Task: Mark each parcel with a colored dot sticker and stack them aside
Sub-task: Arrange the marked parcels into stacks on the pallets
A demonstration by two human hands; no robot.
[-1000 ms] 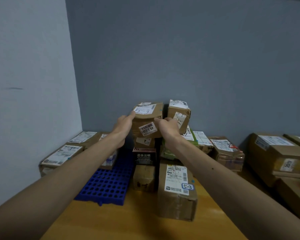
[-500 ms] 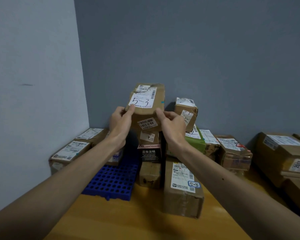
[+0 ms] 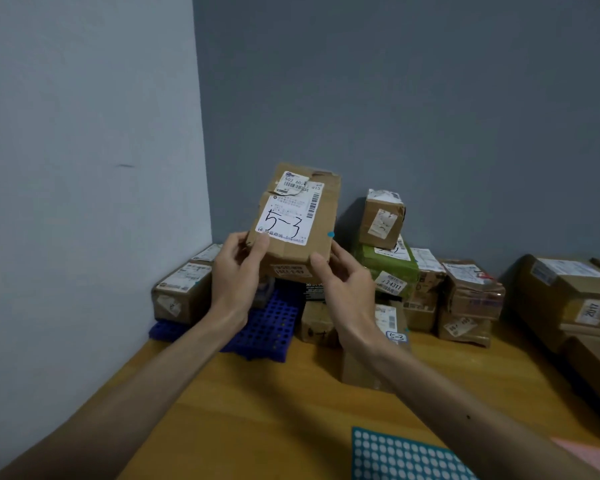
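Hiding parcel corners, left hand and right hand apparently grip.

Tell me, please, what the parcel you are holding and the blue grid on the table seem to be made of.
The parcel looks like matte brown cardboard: creased edges, a torn top, a white paper label. The blue grid seems moulded plastic, with even rows of holes.

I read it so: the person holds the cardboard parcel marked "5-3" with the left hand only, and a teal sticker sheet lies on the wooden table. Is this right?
Not one hand only: in the head view the left hand and the right hand both hold the cardboard parcel at its lower corners. The teal sticker sheet on the wooden table is correct.
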